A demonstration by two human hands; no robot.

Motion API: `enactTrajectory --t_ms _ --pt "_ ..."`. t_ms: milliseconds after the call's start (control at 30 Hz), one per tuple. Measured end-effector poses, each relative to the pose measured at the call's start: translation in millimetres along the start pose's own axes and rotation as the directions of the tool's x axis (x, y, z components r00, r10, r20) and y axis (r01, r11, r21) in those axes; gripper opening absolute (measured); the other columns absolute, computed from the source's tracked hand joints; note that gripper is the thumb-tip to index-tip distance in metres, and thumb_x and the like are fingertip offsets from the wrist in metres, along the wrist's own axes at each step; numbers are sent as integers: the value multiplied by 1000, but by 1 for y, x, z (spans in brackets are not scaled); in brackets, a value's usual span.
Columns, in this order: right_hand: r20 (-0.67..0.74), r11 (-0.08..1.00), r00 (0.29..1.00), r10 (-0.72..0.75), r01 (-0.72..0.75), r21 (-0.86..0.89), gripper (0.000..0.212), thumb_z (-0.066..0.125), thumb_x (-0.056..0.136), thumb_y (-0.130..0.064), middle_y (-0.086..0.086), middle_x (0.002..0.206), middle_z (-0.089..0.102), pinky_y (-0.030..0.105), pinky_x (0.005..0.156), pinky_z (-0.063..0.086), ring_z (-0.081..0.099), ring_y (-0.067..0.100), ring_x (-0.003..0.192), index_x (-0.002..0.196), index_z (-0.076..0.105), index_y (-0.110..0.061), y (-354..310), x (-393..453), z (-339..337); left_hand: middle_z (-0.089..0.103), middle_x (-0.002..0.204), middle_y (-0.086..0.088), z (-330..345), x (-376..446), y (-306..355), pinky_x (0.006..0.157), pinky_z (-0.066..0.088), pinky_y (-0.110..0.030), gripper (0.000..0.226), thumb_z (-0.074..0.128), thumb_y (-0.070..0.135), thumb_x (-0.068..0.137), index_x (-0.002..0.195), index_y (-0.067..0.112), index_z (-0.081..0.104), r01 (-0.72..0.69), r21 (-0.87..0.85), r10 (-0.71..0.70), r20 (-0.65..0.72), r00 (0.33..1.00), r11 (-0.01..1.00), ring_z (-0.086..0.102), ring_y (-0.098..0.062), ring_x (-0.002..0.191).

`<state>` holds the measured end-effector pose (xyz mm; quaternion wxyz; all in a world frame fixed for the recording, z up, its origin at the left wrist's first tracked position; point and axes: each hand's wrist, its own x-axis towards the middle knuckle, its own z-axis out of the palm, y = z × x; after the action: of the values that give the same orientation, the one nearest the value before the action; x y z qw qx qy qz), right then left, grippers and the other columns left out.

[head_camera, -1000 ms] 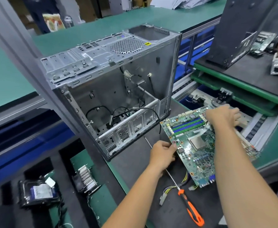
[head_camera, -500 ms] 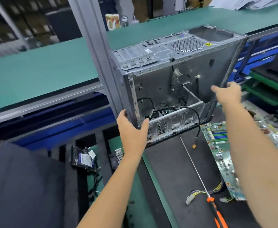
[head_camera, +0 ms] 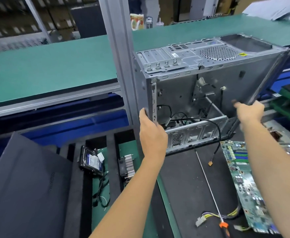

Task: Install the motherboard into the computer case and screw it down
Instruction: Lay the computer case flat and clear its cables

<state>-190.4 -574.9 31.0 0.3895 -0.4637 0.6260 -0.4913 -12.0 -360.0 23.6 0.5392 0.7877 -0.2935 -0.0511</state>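
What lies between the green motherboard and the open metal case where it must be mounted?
A long screwdriver lies on the black mat between the green motherboard and grey metal case; loose black cables cross the case opening.

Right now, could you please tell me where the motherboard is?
The motherboard lies flat on the black mat at lower right of the head view, outside the computer case, just right of the long screwdriver.

The computer case [head_camera: 209,66] is bare grey metal, with a round honeycomb grille at 1 o'clock on its top. The motherboard [head_camera: 243,177] is green with blue and green slot stripes. The bench [head_camera: 46,66] is teal-green under a black mat [head_camera: 183,186]. The screwdriver [head_camera: 224,225] has an orange handle.
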Motion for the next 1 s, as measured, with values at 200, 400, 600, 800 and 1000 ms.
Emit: enactTrajectory --t_ms 200,400,600,800,1000 --pt "-137 1000 990 16 -15 9 37 66 86 -40 4 92 60 26 73 39 53 17 87 99 65 -5 0 6 12 64 99 -8 8 7 0 79 53 -40 51 47 3 91 136 17 30 14 -67 -20 -94 995 998 62 -21 89" --pt "-157 993 987 27 -8 120 34 62 90 -36 5 80 58 27 65 39 51 18 72 65 50 -17 0 -6 23 63 99 -19 -1 21 -1 78 52 -39 46 46 -9 84 128 4 38 9 -32 -15 -174 985 999 61 -31 92" --pt "-172 981 985 4 30 193 37 59 90 -31 -8 56 46 16 52 36 43 10 55 57 47 -20 -12 -39 42 63 101 -18 -30 27 -15 71 45 -30 48 48 -10 83 129 2 38 -15 1 15 -258 966 1000 59 -29 86" --pt "-137 973 990 -18 49 227 24 59 93 -24 -5 56 46 9 40 30 41 2 51 74 57 -10 -14 -82 58 63 104 -17 -74 21 -30 70 45 -30 49 47 -11 83 128 3 39 -1 23 9 -323 946 1000 56 -25 83" --pt "-113 972 993 -14 40 230 24 60 92 -22 -1 55 46 10 41 29 41 5 49 72 59 -9 -24 -130 71 60 92 -14 -128 21 -34 64 46 -33 49 49 -12 82 128 0 39 -49 109 87 -375 923 993 55 -25 76"
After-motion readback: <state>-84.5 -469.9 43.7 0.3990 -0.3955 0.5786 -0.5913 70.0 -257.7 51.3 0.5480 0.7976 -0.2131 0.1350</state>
